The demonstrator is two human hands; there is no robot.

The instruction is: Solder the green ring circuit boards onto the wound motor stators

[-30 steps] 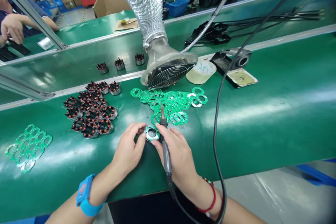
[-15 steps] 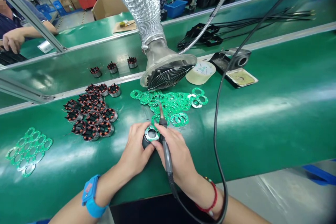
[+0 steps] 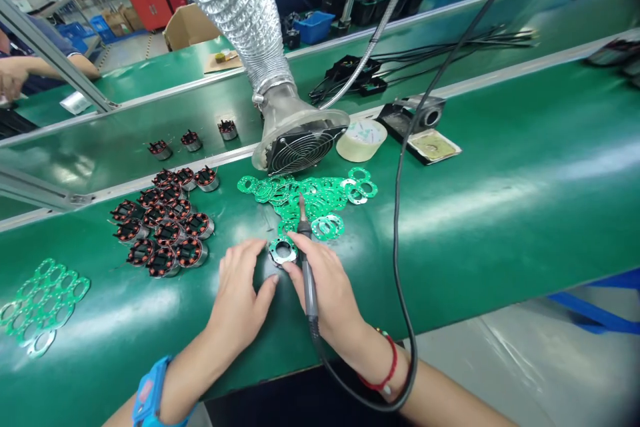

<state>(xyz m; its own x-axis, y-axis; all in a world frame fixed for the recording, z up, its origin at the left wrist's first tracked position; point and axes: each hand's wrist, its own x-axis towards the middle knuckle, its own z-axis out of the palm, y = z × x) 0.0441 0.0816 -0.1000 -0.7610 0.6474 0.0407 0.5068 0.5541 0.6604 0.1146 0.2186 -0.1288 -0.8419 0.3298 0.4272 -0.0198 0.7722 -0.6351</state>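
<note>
My right hand [image 3: 333, 287] has the soldering iron [image 3: 309, 287] lying along it, tip pointing up and away. Its thumb and fingertips also touch the right side of a green ring-shaped circuit board [image 3: 279, 240]. That board sits on a dark round part, mostly hidden beneath it. My left hand [image 3: 237, 297] is open on the left, fingers apart, with a gap between it and the board. Just beyond lies a heap of green ring boards [image 3: 320, 197]. To the left stand several motor stators [image 3: 170, 233] with copper windings.
A fume-extractor hood [image 3: 303, 140] hangs low over the boards. Beside it are a tape roll [image 3: 361, 141] and a soldering-iron stand [image 3: 420, 130]. A black cord [image 3: 397, 233] loops down on the right. More ring boards [image 3: 45, 300] lie far left. Co-workers' arms show across the bench.
My left hand has let go of the part with the ring board and moved left. My right hand stays at the part, still with the soldering iron. The view has shifted slightly.
</note>
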